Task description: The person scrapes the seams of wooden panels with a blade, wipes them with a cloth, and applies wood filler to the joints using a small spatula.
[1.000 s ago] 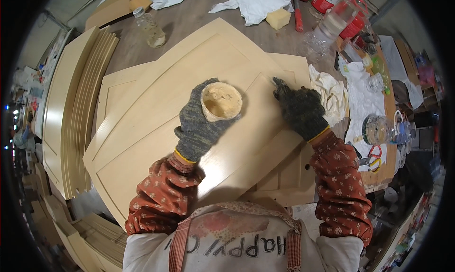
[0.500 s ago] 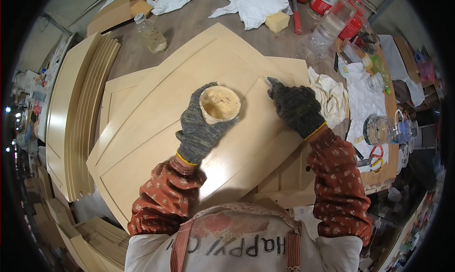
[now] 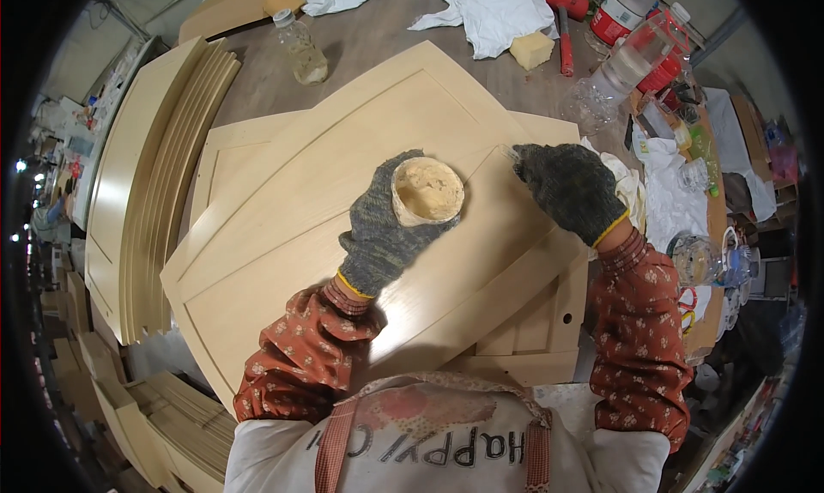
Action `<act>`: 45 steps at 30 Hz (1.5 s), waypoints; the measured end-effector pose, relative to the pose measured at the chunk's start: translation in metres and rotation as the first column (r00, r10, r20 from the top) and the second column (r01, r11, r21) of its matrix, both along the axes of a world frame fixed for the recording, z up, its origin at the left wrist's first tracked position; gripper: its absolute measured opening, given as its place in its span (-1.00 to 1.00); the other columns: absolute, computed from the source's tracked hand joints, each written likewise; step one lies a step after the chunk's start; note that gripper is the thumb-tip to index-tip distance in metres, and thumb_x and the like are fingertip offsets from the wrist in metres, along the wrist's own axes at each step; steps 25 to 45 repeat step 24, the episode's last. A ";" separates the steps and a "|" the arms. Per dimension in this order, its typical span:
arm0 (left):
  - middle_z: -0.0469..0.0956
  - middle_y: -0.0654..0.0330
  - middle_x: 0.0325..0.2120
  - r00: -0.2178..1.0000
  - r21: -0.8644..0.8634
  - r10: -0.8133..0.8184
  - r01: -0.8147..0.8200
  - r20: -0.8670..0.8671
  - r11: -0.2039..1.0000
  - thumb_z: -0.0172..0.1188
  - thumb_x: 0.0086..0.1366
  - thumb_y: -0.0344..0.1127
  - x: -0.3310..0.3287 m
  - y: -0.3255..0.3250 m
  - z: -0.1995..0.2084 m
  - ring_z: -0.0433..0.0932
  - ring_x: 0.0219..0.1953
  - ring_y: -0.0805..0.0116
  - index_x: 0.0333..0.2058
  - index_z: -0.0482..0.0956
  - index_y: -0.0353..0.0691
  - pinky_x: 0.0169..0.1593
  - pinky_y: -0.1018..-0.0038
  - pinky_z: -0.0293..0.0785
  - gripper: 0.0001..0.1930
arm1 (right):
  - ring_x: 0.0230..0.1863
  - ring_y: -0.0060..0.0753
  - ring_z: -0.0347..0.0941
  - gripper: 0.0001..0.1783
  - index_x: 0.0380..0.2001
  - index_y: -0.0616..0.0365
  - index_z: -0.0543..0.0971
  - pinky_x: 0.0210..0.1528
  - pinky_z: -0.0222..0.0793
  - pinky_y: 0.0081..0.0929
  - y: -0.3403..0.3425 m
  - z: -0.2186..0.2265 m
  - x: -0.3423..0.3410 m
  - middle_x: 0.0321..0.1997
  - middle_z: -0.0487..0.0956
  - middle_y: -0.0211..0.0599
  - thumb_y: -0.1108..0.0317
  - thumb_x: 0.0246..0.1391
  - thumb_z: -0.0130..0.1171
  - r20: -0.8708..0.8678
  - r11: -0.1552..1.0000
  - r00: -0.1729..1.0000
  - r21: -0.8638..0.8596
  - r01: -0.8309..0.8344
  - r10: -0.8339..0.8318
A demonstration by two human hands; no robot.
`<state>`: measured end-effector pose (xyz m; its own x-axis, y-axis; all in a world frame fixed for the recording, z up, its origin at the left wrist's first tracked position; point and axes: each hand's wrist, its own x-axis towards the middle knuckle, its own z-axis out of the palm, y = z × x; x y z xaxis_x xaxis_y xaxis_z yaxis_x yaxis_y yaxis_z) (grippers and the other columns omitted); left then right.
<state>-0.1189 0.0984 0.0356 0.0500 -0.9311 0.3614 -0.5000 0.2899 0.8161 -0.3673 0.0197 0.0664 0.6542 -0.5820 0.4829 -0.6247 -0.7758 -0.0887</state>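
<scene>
My left hand (image 3: 382, 231), in a dark grey knit glove, is wrapped round a small cup (image 3: 427, 190) of beige paste. The cup's open mouth faces up, and paste coats its rim. Beneath it lies a pale cream cabinet panel (image 3: 300, 201) with recessed grooves, set at an angle over other panels (image 3: 236, 150). My right hand (image 3: 571, 188), gloved alike, is over the panel's right edge with its fingers curled together. A small, thin bit shows at its fingertips, too little to name.
Several panels (image 3: 159, 193) stand stacked on edge at the left. A bottle (image 3: 300, 48), white cloths (image 3: 481, 12), a sponge (image 3: 532, 50) and a red-handled tool (image 3: 566, 42) lie along the far side. Plastic bottles (image 3: 618, 72) and crumpled paper (image 3: 674, 193) crowd the right.
The whole view has shifted, so the scene sits farther right. My right fingers are curled in more than before. The cup stays in my left hand over the panel.
</scene>
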 end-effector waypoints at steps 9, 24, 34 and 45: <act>0.55 0.15 -0.12 0.989 0.049 -0.006 0.014 -0.151 0.999 0.54 -0.09 -0.20 -0.001 0.002 0.001 0.57 -0.10 0.34 0.06 0.39 -0.21 -0.01 0.40 0.52 -0.27 | -0.53 -0.08 0.46 -0.89 -0.41 0.01 0.55 -0.44 0.34 -0.15 0.000 0.000 0.005 -0.59 0.52 -0.21 0.29 0.04 0.07 -0.039 0.995 0.996 -0.051 0.084 -0.086; 0.53 0.09 -0.07 0.999 0.109 -0.029 0.027 0.022 0.994 0.50 -0.07 -0.07 0.012 0.004 0.000 0.53 0.00 0.18 0.13 0.35 -0.09 0.10 0.34 0.43 -0.22 | -0.18 -0.21 0.58 -0.64 0.02 -0.02 0.52 -0.12 0.48 -0.31 -0.041 -0.041 0.021 -0.15 0.61 -0.09 0.21 0.15 0.07 -0.292 0.974 0.942 0.103 0.203 -0.165; 0.53 0.09 -0.07 0.999 0.109 -0.029 0.027 0.022 0.994 0.50 -0.07 -0.07 0.012 0.004 0.000 0.53 0.00 0.18 0.13 0.35 -0.09 0.10 0.34 0.43 -0.22 | -0.18 -0.21 0.58 -0.64 0.02 -0.02 0.52 -0.12 0.48 -0.31 -0.041 -0.041 0.021 -0.15 0.61 -0.09 0.21 0.15 0.07 -0.292 0.974 0.942 0.103 0.203 -0.165; 0.53 0.09 -0.07 0.999 0.109 -0.029 0.027 0.022 0.994 0.50 -0.07 -0.07 0.012 0.004 0.000 0.53 0.00 0.18 0.13 0.35 -0.09 0.10 0.34 0.43 -0.22 | -0.18 -0.21 0.58 -0.64 0.02 -0.02 0.52 -0.12 0.48 -0.31 -0.041 -0.041 0.021 -0.15 0.61 -0.09 0.21 0.15 0.07 -0.292 0.974 0.942 0.103 0.203 -0.165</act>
